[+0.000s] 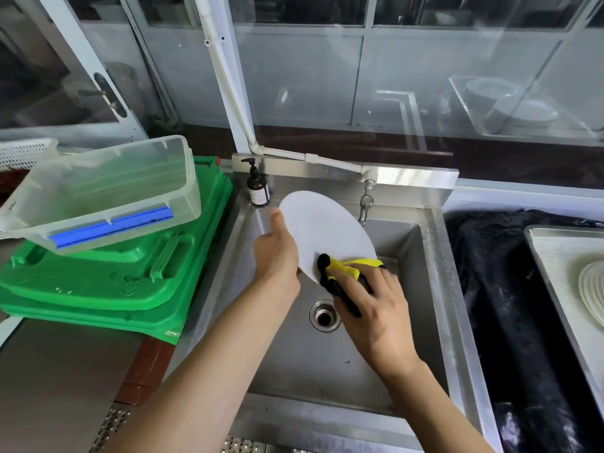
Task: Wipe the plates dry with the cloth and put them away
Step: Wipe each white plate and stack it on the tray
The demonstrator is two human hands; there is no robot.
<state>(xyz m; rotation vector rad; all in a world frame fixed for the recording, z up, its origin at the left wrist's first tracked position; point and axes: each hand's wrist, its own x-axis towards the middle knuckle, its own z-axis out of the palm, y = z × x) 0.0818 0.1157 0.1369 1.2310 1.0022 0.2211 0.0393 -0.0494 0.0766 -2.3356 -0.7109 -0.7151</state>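
Over steel sink [434,256]: plate [323,223] in left hand [276,253], cloth [346,268] under right hand [376,305].

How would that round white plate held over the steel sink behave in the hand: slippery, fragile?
The round white plate looks rigid and smooth, so probably slippery if wet. The left hand grips only its edge while the right hand presses the yellow and black cloth against it. Dropped into the steel sink, it might chip.

Sink basin [385,380] open below the hands; tap [365,204] and soap bottle [258,188] crowd the back, clear tub [108,191] on green lids [130,282] blocks left.
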